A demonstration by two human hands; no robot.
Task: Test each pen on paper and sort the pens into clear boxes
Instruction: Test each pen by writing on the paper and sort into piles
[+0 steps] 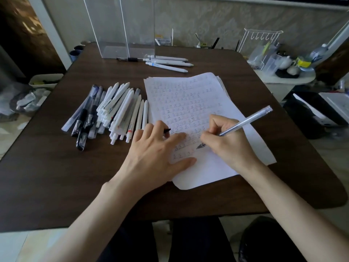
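At frame centre the right hand (226,138) grips a clear pen (247,120), tip on the paper (188,95); the left hand (154,150) presses the sheet beside it, grip unclear.

1. You are working on a dark brown worktop (56,176) with a faint wood grain.
2. You are writing on white paper (188,95) that is carrying rows of small dark marks over faint pinkish lines.
3. Your right hand (224,146) is gripping a clear, silvery pen (249,120).
4. Your left hand (156,154) is pinching a small black cap (167,130).
5. The pen pile (117,110) is showing mostly white barrels, plus clear ones with black grips and one with a red band.
6. By the clear boxes (120,35), three white pens (170,63) with bluish tips and one black-and-clear pen (128,59) are lying.
7. The wall (217,17) is showing pale grey with a damask pattern.
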